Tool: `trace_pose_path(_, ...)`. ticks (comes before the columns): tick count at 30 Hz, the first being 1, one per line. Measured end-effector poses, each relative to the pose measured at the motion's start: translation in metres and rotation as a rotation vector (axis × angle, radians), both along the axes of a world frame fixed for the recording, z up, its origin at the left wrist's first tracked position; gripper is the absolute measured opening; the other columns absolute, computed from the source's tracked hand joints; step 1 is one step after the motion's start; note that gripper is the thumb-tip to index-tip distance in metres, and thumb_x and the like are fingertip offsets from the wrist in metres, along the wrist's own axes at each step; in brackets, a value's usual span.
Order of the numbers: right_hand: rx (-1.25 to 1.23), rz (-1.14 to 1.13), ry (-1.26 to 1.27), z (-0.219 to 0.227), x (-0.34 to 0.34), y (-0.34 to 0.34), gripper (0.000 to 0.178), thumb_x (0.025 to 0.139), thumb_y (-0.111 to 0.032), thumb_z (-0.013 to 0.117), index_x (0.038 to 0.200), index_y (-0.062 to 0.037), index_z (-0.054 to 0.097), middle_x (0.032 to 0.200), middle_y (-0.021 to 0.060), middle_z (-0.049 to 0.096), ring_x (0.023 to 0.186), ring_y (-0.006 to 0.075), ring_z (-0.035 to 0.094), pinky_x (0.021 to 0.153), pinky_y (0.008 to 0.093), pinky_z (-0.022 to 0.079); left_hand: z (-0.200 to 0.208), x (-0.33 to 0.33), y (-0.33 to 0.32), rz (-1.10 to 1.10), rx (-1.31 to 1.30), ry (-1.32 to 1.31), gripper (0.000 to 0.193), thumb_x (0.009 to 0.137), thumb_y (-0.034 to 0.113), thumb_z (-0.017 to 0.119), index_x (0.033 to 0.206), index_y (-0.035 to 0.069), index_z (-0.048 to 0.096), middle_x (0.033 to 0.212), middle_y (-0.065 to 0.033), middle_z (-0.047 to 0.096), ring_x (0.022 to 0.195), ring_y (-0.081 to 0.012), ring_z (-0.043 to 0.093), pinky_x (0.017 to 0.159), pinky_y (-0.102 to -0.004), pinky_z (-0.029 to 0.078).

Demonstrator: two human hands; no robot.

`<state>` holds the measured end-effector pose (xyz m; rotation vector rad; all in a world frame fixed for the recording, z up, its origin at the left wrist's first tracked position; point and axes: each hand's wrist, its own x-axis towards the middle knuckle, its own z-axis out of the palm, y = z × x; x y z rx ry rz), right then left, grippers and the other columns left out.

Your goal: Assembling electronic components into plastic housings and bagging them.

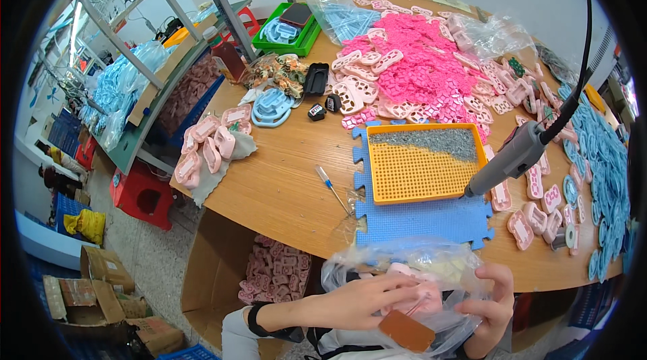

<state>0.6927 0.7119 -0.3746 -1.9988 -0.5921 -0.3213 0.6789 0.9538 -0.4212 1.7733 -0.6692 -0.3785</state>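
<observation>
Here, the left hand (367, 301) lies over the pink part (426, 298) at the clear plastic bag (384, 251), below the front edge of the tabletop (290, 178); whether its fingers grip the part cannot be told. The right hand (495, 303) is at the bag's right side, thumb and index finger spread apart. A brown flat piece (406, 331) is positioned just below the left hand's fingers. The yellow tray (372, 171) rests on the blue foam mat (431, 220), beyond the bag.

Glossy clear plastic bag (345, 268) near, smooth wood-look tabletop (283, 171), matt textured foam mat (424, 223), yellow plastic tray (431, 198)
</observation>
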Motion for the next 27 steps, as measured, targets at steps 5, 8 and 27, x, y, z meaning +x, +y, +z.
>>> trace_pose_path(5,-0.027,0.233,-0.004,0.007,-0.007,-0.017,0.019,0.058,-0.013,0.063,0.073,-0.0041,0.069,0.110,0.0223,0.055,0.098,0.0370,0.052,0.086,0.0435,0.039,-0.020,-0.004,0.015,-0.143,0.299,0.508,0.049,0.085,0.018,0.058,0.131,0.011,0.043,0.119,-0.0158,0.052,0.109,-0.0306,0.052,0.089,-0.0348,0.044)
trace_pose_path(8,-0.015,0.252,-0.034,0.011,-0.009,-0.016,0.017,0.060,-0.014,0.062,0.072,-0.0030,0.069,0.110,0.0234,0.054,0.098,0.0373,0.052,0.086,0.0432,0.039,-0.014,-0.017,0.038,-0.024,0.353,0.040,0.050,0.086,0.024,0.057,0.132,0.010,0.041,0.121,-0.0174,0.051,0.106,-0.0340,0.052,0.085,-0.0376,0.046)
trace_pose_path(27,-0.088,0.220,0.029,0.016,-0.006,-0.019,0.016,0.063,-0.007,0.058,0.076,0.0002,0.066,0.113,0.0246,0.052,0.104,0.0370,0.051,0.089,0.0421,0.038,-0.066,0.178,0.241,1.169,1.615,-0.570,0.021,0.074,0.020,0.066,0.090,0.006,0.064,0.105,-0.0096,0.054,0.104,-0.0274,0.046,0.089,-0.0407,0.035)
